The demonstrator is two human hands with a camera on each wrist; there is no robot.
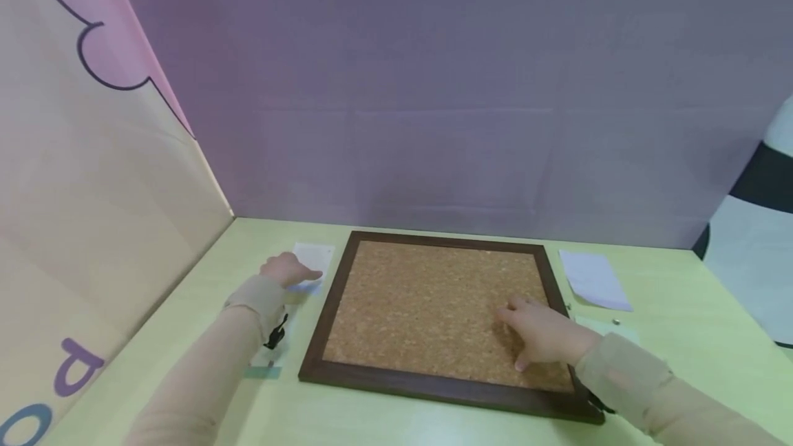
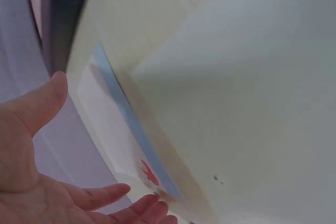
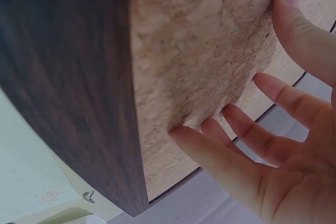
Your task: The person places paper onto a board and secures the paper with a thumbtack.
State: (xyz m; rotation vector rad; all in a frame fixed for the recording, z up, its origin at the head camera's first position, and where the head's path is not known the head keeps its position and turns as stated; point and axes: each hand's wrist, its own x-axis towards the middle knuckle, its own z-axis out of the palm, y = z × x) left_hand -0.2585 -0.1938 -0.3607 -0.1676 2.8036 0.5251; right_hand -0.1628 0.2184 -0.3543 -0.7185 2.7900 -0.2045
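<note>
A cork board with a dark brown wooden frame lies flat on the pale table. My right hand is over its right part, fingers spread. In the right wrist view the fingertips of the right hand touch the cork. Left of the board, my left hand hovers by a white paper card with a blue edge, holding nothing. The left wrist view shows a red mark on this card beyond the left hand's loosely extended fingers.
A white sheet lies right of the board. Below it is another sheet, partly hidden, near a small metallic pin. A sheet with a green strip lies under my left forearm. A purple cloth hangs behind the table.
</note>
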